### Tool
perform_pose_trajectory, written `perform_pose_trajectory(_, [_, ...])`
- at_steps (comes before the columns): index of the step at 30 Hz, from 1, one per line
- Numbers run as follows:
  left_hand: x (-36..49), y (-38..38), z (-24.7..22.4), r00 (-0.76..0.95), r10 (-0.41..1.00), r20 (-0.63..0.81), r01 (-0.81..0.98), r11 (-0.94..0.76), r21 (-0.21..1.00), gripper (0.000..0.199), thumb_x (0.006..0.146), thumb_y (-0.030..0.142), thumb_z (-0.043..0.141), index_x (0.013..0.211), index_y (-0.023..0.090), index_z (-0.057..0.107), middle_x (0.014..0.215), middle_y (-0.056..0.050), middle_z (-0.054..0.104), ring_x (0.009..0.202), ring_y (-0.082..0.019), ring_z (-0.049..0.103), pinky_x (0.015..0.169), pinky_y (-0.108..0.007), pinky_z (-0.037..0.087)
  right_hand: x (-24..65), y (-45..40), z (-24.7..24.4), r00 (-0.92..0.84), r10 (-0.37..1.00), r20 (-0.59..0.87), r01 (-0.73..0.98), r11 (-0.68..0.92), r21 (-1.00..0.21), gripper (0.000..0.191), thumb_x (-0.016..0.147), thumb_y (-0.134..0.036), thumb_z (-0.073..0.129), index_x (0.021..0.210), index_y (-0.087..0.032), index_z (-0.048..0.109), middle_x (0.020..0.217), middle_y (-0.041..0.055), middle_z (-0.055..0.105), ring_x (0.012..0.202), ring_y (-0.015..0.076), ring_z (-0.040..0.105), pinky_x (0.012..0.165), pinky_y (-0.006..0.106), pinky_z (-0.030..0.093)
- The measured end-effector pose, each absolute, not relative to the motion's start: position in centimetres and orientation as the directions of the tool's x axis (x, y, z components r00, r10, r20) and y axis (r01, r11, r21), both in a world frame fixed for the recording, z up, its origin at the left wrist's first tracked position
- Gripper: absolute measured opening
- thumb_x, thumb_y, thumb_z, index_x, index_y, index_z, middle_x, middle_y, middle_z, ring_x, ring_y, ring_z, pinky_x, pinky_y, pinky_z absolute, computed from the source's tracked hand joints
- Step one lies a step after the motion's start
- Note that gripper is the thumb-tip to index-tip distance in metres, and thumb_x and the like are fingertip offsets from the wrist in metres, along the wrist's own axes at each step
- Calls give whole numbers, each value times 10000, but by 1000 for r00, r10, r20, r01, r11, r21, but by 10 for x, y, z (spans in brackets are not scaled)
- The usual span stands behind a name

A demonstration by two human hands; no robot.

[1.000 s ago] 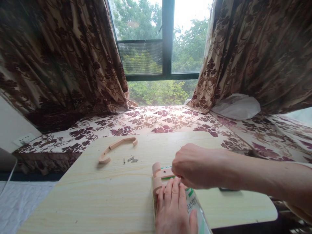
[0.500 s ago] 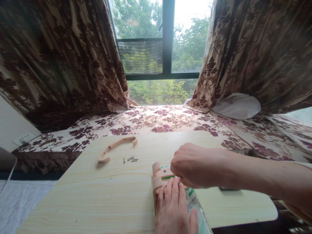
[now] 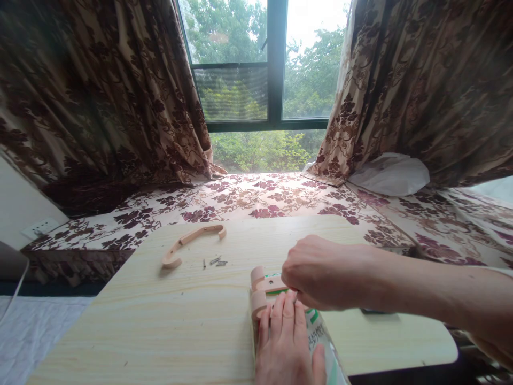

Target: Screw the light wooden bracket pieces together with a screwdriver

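Two curved light-wood hook pieces lie side by side on a white and green printed box; the farther one shows a dark screw hole. Fingers outstretched and flat, my left hand presses down on the nearer piece. My right hand is a closed fist over the far ends of the pieces, just beyond my left fingertips. Whatever it grips is hidden inside the fist. Another curved wooden piece rests farther left on the table, beside several small metal screws.
The pale wood-grain table has a rounded right end. A dark flat object lies partly under my right forearm. Behind the table are a flower-patterned ledge cover, a white plastic bag and curtains around a window.
My right fist has shifted very slightly to the right. My left hand, the wooden pieces and the box stay where they were.
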State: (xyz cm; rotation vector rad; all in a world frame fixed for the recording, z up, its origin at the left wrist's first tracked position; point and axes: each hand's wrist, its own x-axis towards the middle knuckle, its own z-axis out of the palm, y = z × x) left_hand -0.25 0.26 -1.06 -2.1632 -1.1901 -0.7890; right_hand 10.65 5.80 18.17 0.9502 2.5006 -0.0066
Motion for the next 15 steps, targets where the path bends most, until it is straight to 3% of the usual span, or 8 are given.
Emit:
perform_pose_trajectory(3, [-1, 3, -11, 440, 551, 709, 863, -479, -163, 441, 818, 475, 420, 1042, 158, 630, 1070, -44, 673, 1019, -208, 552, 896, -355, 369, 106, 58, 182, -651, 630, -424, 632, 759, 157, 151, 765, -138, 563, 783, -139, 713, 708, 97, 701, 596, 171, 606, 460, 255, 289])
perform_pose_trajectory(7, [5, 6, -19, 308, 503, 807, 890, -453, -58, 518, 889, 506, 269, 945, 164, 654, 972, -54, 690, 971, -204, 552, 879, -366, 356, 106, 58, 182, -656, 627, -420, 625, 763, 162, 147, 757, -133, 570, 776, -137, 715, 691, 97, 696, 581, 165, 599, 455, 260, 283])
perform_pose_trajectory(12, [7, 15, -42, 298, 450, 842, 894, -441, -80, 429, 830, 541, 399, 925, 203, 645, 919, -35, 693, 905, -214, 553, 850, -374, 362, 103, 59, 180, -685, 600, -413, 590, 790, 168, 141, 734, -134, 585, 773, -142, 720, 649, 83, 687, 515, 148, 555, 429, 263, 262])
perform_pose_trajectory(15, [11, 20, -55, 242, 414, 878, 895, -445, -37, 442, 871, 525, 326, 952, 223, 637, 896, -26, 699, 905, -205, 564, 853, -369, 363, 102, 59, 178, -693, 594, -409, 580, 796, 173, 136, 722, -126, 590, 762, -138, 719, 640, 79, 681, 487, 139, 525, 418, 267, 246])
